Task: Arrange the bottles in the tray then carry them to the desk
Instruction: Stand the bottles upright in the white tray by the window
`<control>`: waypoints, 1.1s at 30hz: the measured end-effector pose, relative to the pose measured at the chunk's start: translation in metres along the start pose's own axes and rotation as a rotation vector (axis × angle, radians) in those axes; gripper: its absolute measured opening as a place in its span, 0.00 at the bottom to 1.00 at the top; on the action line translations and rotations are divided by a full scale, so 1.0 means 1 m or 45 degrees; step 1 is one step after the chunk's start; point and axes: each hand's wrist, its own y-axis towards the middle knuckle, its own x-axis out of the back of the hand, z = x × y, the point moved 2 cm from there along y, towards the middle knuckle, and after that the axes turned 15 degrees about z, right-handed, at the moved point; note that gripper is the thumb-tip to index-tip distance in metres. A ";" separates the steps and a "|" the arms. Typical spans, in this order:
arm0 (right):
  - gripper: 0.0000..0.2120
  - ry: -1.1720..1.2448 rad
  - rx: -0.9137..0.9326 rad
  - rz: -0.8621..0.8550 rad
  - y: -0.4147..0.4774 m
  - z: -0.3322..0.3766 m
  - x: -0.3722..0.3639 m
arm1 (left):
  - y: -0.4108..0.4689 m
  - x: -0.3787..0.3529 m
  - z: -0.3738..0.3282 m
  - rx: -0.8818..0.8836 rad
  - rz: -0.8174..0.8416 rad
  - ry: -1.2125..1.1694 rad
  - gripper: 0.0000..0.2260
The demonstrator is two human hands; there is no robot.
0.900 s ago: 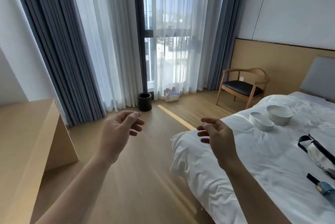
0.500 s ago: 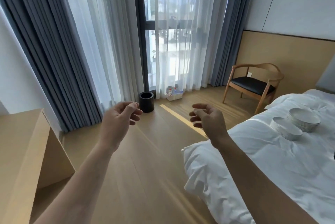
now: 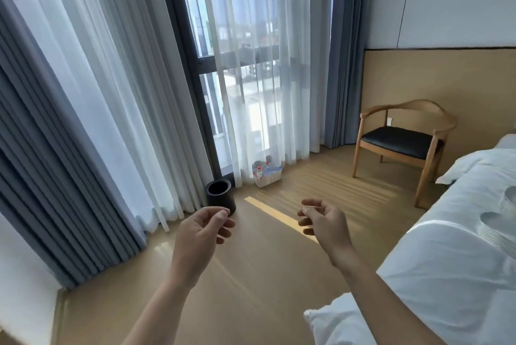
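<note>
Bottles [image 3: 266, 171] sit in a small tray [image 3: 262, 182] on the floor against the sheer curtain, well ahead. Left grip [image 3: 201, 228] and right grip [image 3: 325, 221] are released, loosely curled, empty. Best to walk close and crouch beside the black bin [image 3: 220, 196], then straighten the bottles before lifting the tray by both ends.

Far left, the pleated drapes [image 3: 42, 177] are grey-blue, beside sheer white curtains [image 3: 111, 79]. The window frame [image 3: 184, 37], bin [image 3: 220, 199] and chair seat [image 3: 402, 140] are black; the chair frame [image 3: 405, 108] is light wood. The bottles [image 3: 268, 171] in the pale tray [image 3: 264, 183] show red and blue. The floor [image 3: 279, 274] is honey-tan planks, and the bed linen [image 3: 446, 261] on the right is plain white.
</note>
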 end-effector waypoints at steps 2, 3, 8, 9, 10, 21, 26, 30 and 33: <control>0.07 0.022 -0.008 0.021 0.064 0.001 -0.001 | 0.062 -0.006 0.000 0.012 0.013 0.018 0.08; 0.07 0.028 0.000 0.040 0.096 0.006 -0.001 | 0.093 -0.008 -0.003 0.008 0.011 0.020 0.08; 0.08 0.040 0.023 0.090 0.229 0.029 0.000 | 0.227 -0.006 0.002 0.010 -0.025 0.008 0.07; 0.08 0.032 0.005 0.096 0.250 0.027 0.001 | 0.250 -0.006 0.007 0.016 -0.019 -0.002 0.07; 0.08 0.019 -0.015 0.103 0.271 0.022 0.003 | 0.273 -0.007 0.014 0.021 -0.015 -0.010 0.08; 0.07 -0.121 -0.117 0.005 0.548 -0.012 0.015 | 0.573 -0.001 0.097 0.026 0.077 -0.069 0.08; 0.07 -0.129 -0.156 -0.103 0.667 -0.007 0.031 | 0.720 -0.012 0.097 0.070 0.186 -0.161 0.09; 0.08 -0.104 -0.220 -0.153 0.741 -0.025 0.051 | 0.810 -0.037 0.104 0.094 0.285 -0.137 0.07; 0.08 -0.081 -0.265 -0.169 0.804 -0.043 0.065 | 0.873 -0.054 0.119 0.135 0.320 -0.074 0.07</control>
